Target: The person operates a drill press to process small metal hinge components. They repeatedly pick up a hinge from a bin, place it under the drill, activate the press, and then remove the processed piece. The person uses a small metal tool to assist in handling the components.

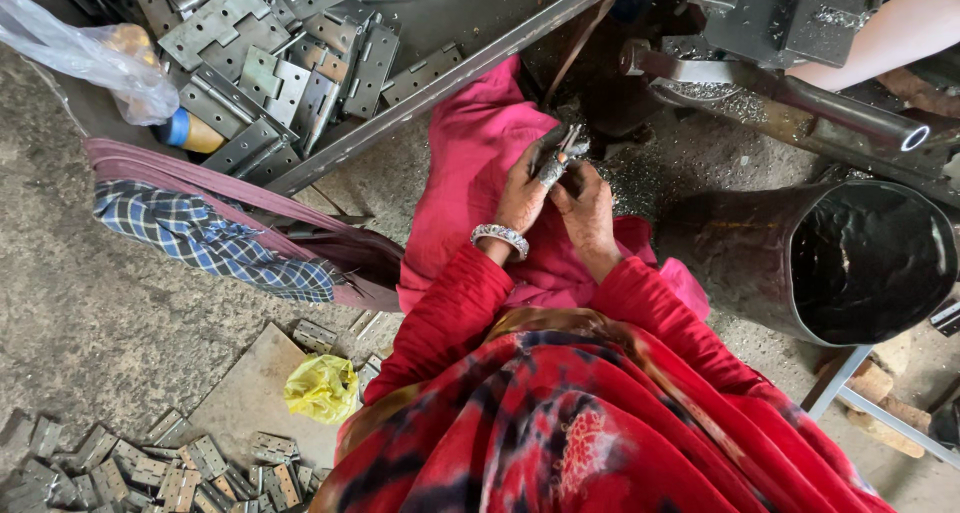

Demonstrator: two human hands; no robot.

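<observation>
Both my hands meet over my pink-clothed lap (470, 163). My left hand (522, 188), with a silver bangle (500, 237) on its wrist, and my right hand (585, 198) together grip a small metal hinge (562, 153). The hinge sticks up between the fingers, partly hidden by them. My red sleeves and a red patterned shawl (560, 413) fill the lower middle of the view.
A metal tray (420, 108) at top left holds several grey hinges (270, 63). More hinges (150, 468) lie on the concrete floor at bottom left near a yellow bag (322, 388). A dark metal bucket (860, 263) stands at right, below a machine (780, 33). Another person's arm (890, 33) shows top right.
</observation>
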